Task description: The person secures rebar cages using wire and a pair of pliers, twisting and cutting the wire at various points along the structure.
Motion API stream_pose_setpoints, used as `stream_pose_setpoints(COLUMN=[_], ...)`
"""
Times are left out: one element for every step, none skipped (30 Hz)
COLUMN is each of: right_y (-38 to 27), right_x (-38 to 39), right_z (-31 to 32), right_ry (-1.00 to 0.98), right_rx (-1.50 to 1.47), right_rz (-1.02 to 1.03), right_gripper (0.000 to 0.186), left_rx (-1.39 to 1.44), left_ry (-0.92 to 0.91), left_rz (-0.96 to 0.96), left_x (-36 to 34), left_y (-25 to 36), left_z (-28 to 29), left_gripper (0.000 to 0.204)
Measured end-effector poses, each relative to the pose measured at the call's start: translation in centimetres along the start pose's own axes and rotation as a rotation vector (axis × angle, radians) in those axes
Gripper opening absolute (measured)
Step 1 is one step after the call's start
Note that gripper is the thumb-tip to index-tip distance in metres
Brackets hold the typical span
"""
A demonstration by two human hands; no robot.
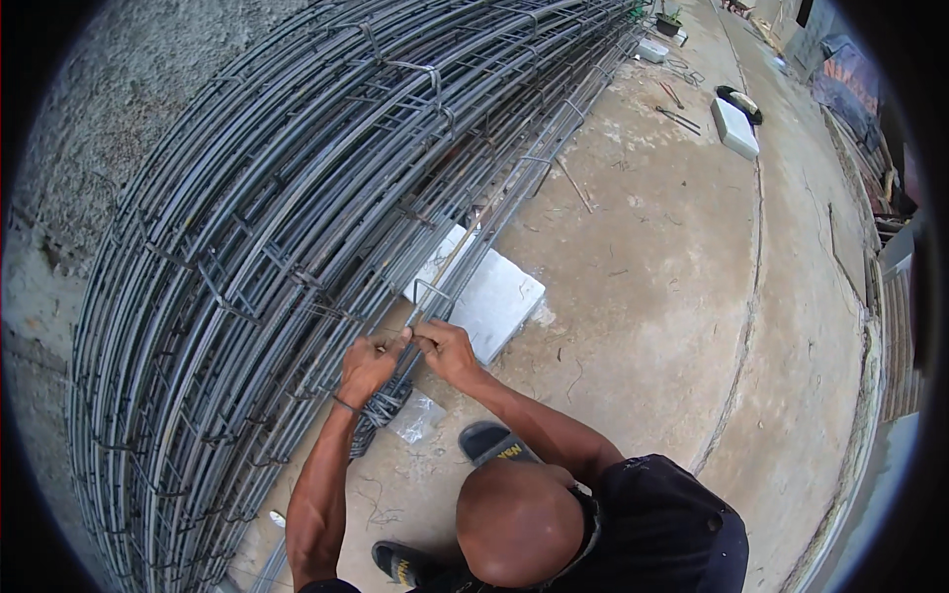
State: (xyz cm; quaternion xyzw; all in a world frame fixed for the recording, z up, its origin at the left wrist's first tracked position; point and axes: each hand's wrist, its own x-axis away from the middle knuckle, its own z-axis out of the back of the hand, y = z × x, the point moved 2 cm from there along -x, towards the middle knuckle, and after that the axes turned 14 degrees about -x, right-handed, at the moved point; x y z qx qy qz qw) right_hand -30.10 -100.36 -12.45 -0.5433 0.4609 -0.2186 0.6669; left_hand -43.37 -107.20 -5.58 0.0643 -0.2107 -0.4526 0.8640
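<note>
My left hand [370, 364] and my right hand [450, 352] meet at the near edge of a long rebar cage [450, 272]. Both are closed, with thumbs and fingertips pressed close together against one of its bars. Whatever thin piece they pinch is too small to make out. Just beyond my fingers a bent steel stirrup [433, 291] wraps the bars. Under the cage lies a white slab [497, 301]. Beside my left wrist is a dark bundle of short bent wire [381, 407], next to a clear plastic bag [416, 417].
A large stack of rebar cages [267, 237] fills the left side along a rough wall [109, 128]. Pliers [678, 121], another white block [734, 128] and a black bowl [741, 102] lie farther off on the concrete floor [652, 287]. Sandals [491, 442] are near the lower edge.
</note>
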Motion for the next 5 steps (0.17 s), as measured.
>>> stream_pose_setpoints(right_y=[-0.1,0.2,0.6,1.1,1.4], right_x=[-0.1,0.0,0.1,0.2,0.0], right_z=[0.0,-0.1,0.0,0.2,0.6], right_ry=[-0.022,-0.028,-0.062,-0.098,-0.135], right_rx=[-0.034,-0.092,-0.084,-0.078,-0.074], right_rz=[-0.023,-0.012,-0.064,-0.117,-0.165], right_gripper=[0.013,0.013,0.014,0.016,0.017], left_rx=[-0.002,-0.007,-0.011,-0.021,-0.033], left_ry=[0.005,0.003,0.000,-0.004,-0.001], left_rz=[0.000,0.009,0.020,0.035,0.050], left_x=[-0.2,-0.1,0.0,0.1,0.2], left_y=[0.1,0.1,0.1,0.1,0.5], left_z=[0.2,0.0,-0.1,-0.4,-0.6], left_gripper=[0.057,0.057,0.056,0.057,0.058])
